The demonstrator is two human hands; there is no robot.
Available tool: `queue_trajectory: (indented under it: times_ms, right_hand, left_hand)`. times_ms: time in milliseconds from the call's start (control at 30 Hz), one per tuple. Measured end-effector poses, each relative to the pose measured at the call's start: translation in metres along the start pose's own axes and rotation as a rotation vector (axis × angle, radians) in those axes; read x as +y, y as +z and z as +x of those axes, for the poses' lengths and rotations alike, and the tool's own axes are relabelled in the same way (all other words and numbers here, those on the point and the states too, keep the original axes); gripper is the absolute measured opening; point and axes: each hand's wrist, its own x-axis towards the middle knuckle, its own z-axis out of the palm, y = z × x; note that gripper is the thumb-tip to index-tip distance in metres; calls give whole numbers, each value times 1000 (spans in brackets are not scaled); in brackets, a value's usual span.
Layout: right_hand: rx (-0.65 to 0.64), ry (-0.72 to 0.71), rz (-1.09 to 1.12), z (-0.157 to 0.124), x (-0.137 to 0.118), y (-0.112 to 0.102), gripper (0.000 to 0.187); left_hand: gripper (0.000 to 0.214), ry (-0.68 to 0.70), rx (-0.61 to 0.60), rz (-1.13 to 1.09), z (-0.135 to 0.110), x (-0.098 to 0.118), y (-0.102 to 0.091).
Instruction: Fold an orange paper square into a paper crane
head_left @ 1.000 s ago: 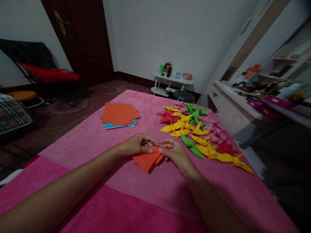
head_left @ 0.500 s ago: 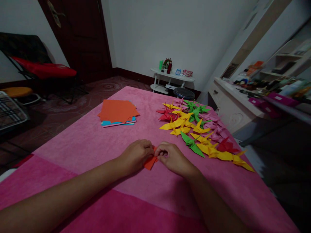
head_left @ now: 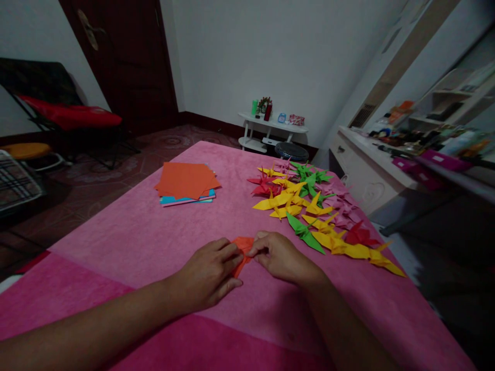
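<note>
A partly folded piece of orange paper (head_left: 245, 242) lies on the pink cloth between my two hands. My left hand (head_left: 211, 270) rests over its left side, fingers laid across the paper and thumb spread away toward me. From the right, my right hand (head_left: 278, 255) pinches the paper's edge between thumb and forefinger. Part of the paper is hidden under my left fingers. Beyond and to the right sit several folded paper cranes: a green crane (head_left: 304, 233), a yellow crane (head_left: 328, 240) and a red crane (head_left: 360, 234) are among the closest.
A stack of square sheets, orange paper (head_left: 187, 179) over blue, lies at the far left of the table (head_left: 127, 232). Behind the table are a round black stool (head_left: 292, 151) and a small white stand (head_left: 274, 123). A cluttered white cabinet (head_left: 371, 178) stands on the right.
The orange paper has gone from a narrow strip to a wider, opened shape. My left hand has shifted down toward me, its thumb now spread out; my right hand still pinches the edge.
</note>
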Motion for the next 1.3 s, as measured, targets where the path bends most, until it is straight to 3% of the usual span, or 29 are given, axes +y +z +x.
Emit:
queue_trajectory:
  times_ms: [167,267,367,500,767,1300]
  right_hand:
    - [-1,122,246,2,6,3,33]
    - [-35,177,421,4,9,4,34]
    - [-40,183,455,4,10,3,33]
    - [-27,170,436,5,12,5,27]
    - [99,169,274,8,25,15,15]
    - [178,254,-91,8,1,20,9]
  left_hand:
    - [38,-51,160,-49,-8,-2,8]
    - [26,-39,195,-18,-8,0,11]
    - [21,-14,216,1,-5,2,12]
    - [21,-45,251,-46,-3,1,11]
    - [19,-307,274,-302,-2,1,7]
    - [12,-379,304,-273,-4,-7,5]
